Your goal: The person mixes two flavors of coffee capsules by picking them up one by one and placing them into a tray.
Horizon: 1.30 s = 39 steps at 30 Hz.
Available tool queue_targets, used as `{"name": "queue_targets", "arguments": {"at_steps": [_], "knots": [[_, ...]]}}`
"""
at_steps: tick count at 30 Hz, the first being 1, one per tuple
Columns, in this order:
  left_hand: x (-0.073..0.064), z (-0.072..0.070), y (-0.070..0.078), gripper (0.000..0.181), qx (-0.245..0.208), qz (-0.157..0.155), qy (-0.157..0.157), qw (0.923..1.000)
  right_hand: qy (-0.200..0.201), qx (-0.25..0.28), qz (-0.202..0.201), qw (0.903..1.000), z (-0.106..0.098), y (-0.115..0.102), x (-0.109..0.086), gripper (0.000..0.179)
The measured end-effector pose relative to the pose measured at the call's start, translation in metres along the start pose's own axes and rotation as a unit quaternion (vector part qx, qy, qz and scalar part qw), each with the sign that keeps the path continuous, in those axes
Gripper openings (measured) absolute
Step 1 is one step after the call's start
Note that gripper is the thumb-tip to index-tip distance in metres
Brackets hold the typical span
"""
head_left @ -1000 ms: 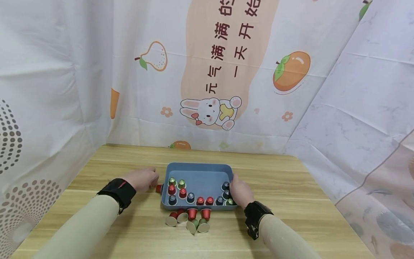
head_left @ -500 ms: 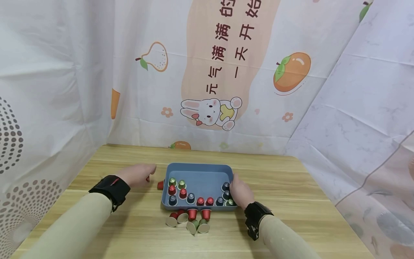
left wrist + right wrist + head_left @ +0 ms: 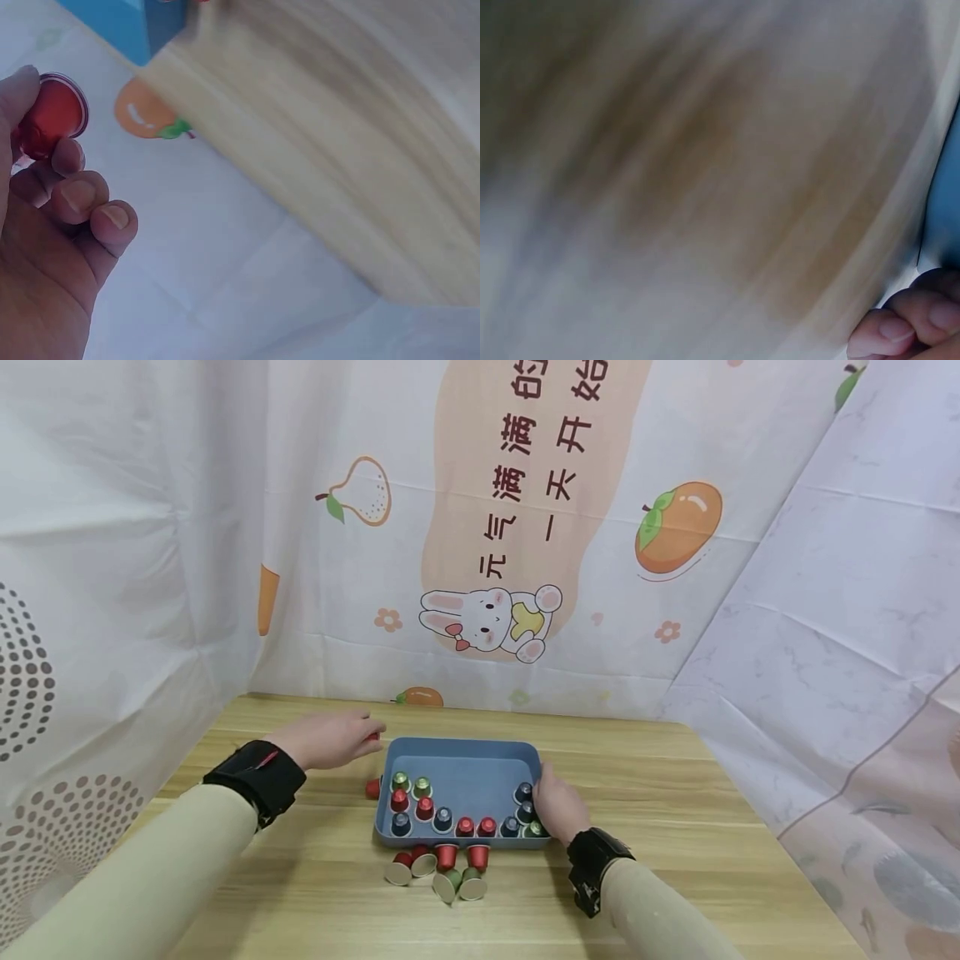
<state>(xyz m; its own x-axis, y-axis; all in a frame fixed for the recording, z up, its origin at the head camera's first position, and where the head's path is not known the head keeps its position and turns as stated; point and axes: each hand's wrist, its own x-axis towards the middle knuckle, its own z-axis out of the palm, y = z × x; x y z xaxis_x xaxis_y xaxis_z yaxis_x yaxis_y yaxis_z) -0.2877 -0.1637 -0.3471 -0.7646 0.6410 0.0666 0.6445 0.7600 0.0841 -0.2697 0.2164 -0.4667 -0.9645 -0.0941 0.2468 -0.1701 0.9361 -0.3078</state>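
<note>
Pinched between the thumb and fingers of my left hand [image 3: 330,740] is a red coffee capsule [image 3: 56,112], raised over the table just left of the tray's back left corner. In the left wrist view its rimmed end faces the camera. A blue rectangular tray [image 3: 463,747] holds red, green and dark blue capsules along its left, front and right sides, most standing rim down. My right hand [image 3: 561,806] grips the tray's right wall; in the right wrist view its fingers [image 3: 892,330] curl beside the blue side.
Loose red capsules [image 3: 447,857] and green capsules [image 3: 472,885] lie on the wooden table [image 3: 645,793] in front of the tray. Another red capsule [image 3: 372,788] lies against its left side. Printed curtains [image 3: 360,577] hang around the table's back and sides.
My left hand drew away from the tray's left side with a red capsule, then rose and came back toward the tray's back left corner. My right hand and the tray kept still.
</note>
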Motion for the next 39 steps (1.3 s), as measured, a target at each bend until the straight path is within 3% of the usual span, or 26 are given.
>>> {"name": "queue_targets", "arguments": {"at_steps": [9, 18, 25, 39], "knots": [[0.02, -0.025, 0.026, 0.028, -0.003, 0.001, -0.018, 0.9998, -0.001, 0.002, 0.001, 1.0, 0.002, 0.002, 0.001, 0.023], [0.039, -0.028, 0.048, 0.027, 0.02, 0.037, -0.027, 0.9988, -0.005, 0.005, 0.002, 1.0, 0.0, 0.002, 0.001, 0.022], [0.049, -0.017, 0.06, 0.022, 0.038, 0.057, -0.021, 0.9974, -0.004, 0.001, 0.005, 1.0, 0.0, 0.001, 0.001, 0.019], [0.064, 0.022, 0.067, 0.017, 0.035, 0.041, -0.034, 0.998, 0.01, -0.006, -0.004, 0.9999, -0.001, -0.001, -0.001, 0.021]]}}
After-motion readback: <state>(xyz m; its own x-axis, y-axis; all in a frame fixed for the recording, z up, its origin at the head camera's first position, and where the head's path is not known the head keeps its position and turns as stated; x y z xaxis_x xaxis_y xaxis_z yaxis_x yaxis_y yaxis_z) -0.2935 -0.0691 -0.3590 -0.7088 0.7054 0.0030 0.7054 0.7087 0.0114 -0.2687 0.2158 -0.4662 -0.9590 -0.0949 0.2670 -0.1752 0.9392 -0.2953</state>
